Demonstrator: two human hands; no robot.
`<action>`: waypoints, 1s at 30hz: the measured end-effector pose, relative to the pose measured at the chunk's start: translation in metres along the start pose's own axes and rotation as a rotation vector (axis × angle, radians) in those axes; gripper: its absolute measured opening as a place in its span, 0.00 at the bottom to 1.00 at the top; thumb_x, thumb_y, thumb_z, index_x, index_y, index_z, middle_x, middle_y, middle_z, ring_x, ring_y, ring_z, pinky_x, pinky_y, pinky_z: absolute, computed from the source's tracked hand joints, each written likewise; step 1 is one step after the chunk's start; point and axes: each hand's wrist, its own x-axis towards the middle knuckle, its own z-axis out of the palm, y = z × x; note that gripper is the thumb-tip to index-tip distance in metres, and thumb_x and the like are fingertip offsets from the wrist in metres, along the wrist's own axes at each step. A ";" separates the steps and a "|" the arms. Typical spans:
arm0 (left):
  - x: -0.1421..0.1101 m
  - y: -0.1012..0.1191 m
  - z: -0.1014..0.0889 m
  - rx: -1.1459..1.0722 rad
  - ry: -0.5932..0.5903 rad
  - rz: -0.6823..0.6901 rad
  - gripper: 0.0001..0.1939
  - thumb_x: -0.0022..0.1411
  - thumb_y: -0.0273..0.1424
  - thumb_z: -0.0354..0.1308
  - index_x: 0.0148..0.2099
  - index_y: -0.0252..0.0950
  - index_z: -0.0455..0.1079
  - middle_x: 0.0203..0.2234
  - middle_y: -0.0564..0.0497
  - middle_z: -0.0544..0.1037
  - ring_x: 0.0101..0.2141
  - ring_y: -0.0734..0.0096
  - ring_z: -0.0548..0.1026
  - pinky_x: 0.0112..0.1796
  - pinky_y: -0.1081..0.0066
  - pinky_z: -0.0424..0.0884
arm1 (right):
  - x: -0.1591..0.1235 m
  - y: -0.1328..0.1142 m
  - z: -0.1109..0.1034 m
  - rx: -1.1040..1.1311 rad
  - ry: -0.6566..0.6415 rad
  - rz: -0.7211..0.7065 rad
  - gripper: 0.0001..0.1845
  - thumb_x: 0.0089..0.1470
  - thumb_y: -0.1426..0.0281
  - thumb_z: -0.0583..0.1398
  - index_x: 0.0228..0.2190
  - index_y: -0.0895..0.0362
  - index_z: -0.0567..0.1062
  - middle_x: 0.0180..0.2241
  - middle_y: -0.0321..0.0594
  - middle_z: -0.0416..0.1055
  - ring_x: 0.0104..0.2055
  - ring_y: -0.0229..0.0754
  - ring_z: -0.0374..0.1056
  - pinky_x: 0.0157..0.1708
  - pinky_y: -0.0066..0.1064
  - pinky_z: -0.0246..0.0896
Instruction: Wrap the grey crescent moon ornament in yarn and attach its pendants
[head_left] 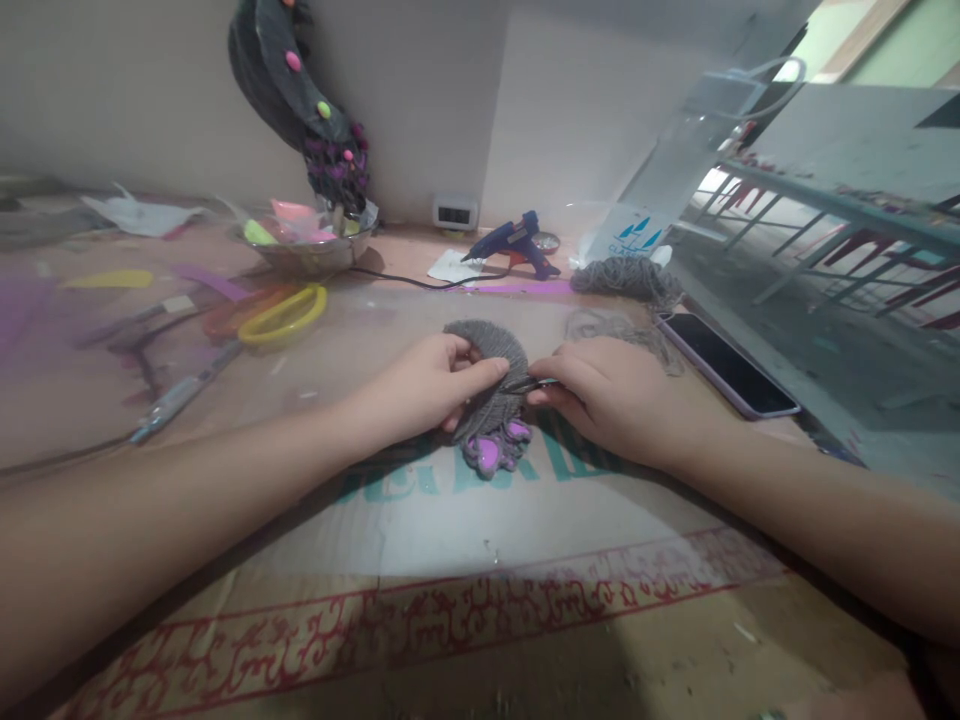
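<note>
A curved piece wrapped in grey yarn (491,345) is held above the table, with purple heart shapes edged in grey yarn (489,455) at its lower end. My left hand (427,385) is closed on its left side, the thumb pressed across the front. On the other side, my right hand (600,390) pinches a thin metal tool (546,381), its tip against the yarn near the piece's right edge. Most of that tool is hidden by my fingers, so its kind is unclear.
A blue glue gun (517,243) lies behind my hands. Grey yarn (626,283) and a phone (731,365) are at right. To the left are yellow-handled scissors (283,315), a metal bowl (307,255) and a dark decorated crescent (281,90). Printed cardboard (450,520) covers the table.
</note>
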 end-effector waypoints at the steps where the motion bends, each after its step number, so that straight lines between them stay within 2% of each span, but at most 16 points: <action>1: 0.000 0.000 0.000 0.002 0.001 0.001 0.18 0.65 0.45 0.52 0.34 0.35 0.68 0.09 0.58 0.64 0.12 0.79 0.60 0.15 0.78 0.54 | 0.000 0.000 0.000 0.002 0.002 -0.001 0.20 0.67 0.61 0.51 0.35 0.61 0.76 0.25 0.41 0.71 0.27 0.41 0.62 0.29 0.32 0.49; 10: 0.000 0.002 0.000 -0.001 -0.007 -0.006 0.18 0.66 0.45 0.52 0.34 0.35 0.68 0.09 0.59 0.64 0.12 0.80 0.60 0.15 0.78 0.54 | 0.000 0.001 0.000 0.029 0.013 -0.001 0.20 0.67 0.60 0.51 0.35 0.60 0.77 0.25 0.41 0.73 0.28 0.40 0.65 0.28 0.31 0.51; 16: -0.001 0.001 0.001 -0.037 0.015 -0.008 0.19 0.65 0.46 0.52 0.31 0.36 0.66 0.09 0.58 0.65 0.12 0.80 0.61 0.15 0.79 0.55 | -0.002 0.004 -0.002 0.198 0.033 0.208 0.16 0.64 0.61 0.54 0.40 0.61 0.75 0.30 0.42 0.75 0.29 0.40 0.67 0.30 0.31 0.56; 18: -0.002 0.001 0.001 -0.042 0.022 -0.013 0.19 0.65 0.46 0.52 0.31 0.36 0.66 0.09 0.58 0.65 0.11 0.80 0.61 0.15 0.79 0.54 | -0.003 0.006 -0.002 0.207 0.032 0.232 0.15 0.63 0.62 0.55 0.41 0.61 0.75 0.31 0.43 0.75 0.31 0.41 0.67 0.31 0.31 0.57; 25: -0.003 0.009 0.002 -0.031 0.139 -0.068 0.16 0.64 0.43 0.55 0.30 0.37 0.64 0.09 0.60 0.62 0.10 0.80 0.58 0.13 0.78 0.50 | -0.002 0.007 -0.006 0.039 -0.020 0.101 0.20 0.67 0.61 0.50 0.39 0.59 0.77 0.28 0.43 0.73 0.30 0.42 0.65 0.31 0.32 0.52; 30: -0.003 0.011 0.002 -0.016 0.151 -0.074 0.16 0.64 0.42 0.55 0.30 0.37 0.63 0.11 0.60 0.61 0.11 0.81 0.57 0.13 0.78 0.49 | -0.001 0.005 -0.007 0.043 -0.015 0.066 0.22 0.67 0.61 0.48 0.37 0.60 0.77 0.25 0.42 0.71 0.29 0.41 0.63 0.29 0.32 0.50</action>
